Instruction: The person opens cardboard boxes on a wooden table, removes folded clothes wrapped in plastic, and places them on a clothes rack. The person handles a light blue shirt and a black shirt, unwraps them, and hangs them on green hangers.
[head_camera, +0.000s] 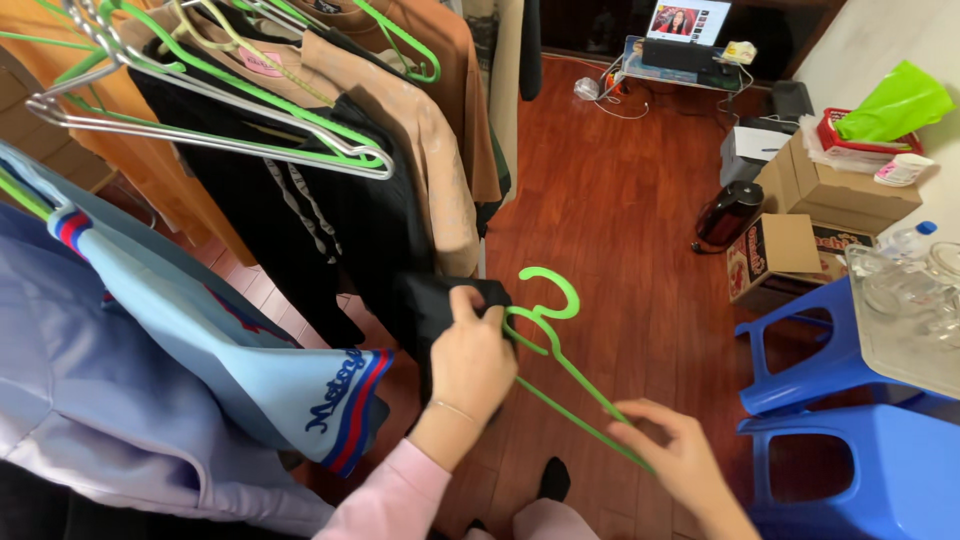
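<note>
While the left hand (470, 365) pinches a black fabric garment (440, 300) hanging low on the rack, the right hand (675, 455) grips one arm of a bright green plastic hanger (555, 340). Judged step: fitting hanger into garment; its free arm must enter the opening.

Bright green hanger (560, 345), black garment (440, 305), light blue jersey (200, 330) with red-and-navy striped trim.

Clothes (330, 200) left, stools (850, 400) right, floor (620, 200) betw.
</note>
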